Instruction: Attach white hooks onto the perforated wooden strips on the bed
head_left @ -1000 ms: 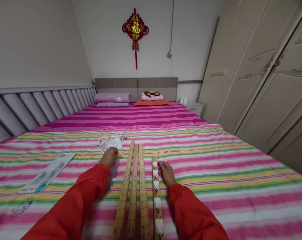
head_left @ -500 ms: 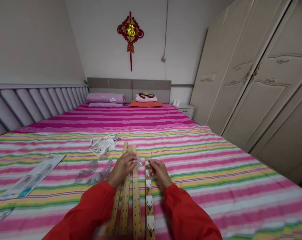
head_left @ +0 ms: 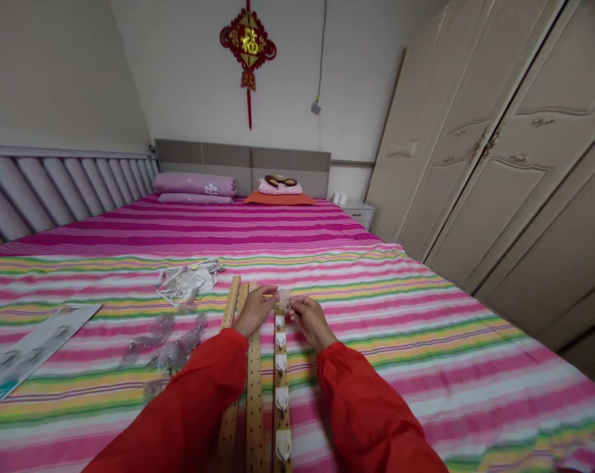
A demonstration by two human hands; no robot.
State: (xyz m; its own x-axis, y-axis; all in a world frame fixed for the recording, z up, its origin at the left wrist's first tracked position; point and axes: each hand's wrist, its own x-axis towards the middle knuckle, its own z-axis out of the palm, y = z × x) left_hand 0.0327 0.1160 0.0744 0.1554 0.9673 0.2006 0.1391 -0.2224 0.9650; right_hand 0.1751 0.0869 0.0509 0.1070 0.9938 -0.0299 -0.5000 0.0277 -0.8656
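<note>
A perforated wooden strip (head_left: 278, 381) lies lengthwise in front of me, with several white hooks (head_left: 282, 398) in a row along it. Over its far end, a small clear plastic piece (head_left: 284, 293) is pinched between my two hands. My left hand (head_left: 256, 310) holds its left edge with thumb and fingertips, while my right hand (head_left: 311, 322) has closed fingers at its right side. Finer detail of the piece is too small to make out. To the left lie more perforated strips (head_left: 254, 401), partly covered by my left hand and sleeve.
Clear plastic packaging (head_left: 182, 348) is scattered left of the strips. Beyond it sits a pile of opened wrappers (head_left: 186, 281). A long flat package (head_left: 41, 348) lies at far left. All rest on a striped bedsheet (head_left: 425, 368); a wardrobe (head_left: 514, 177) stands right.
My left hand has carried the clear piece rightward to the far end of the hook-bearing strip. My right hand has moved farther along the strip and meets the piece there. The view has shifted slightly.
</note>
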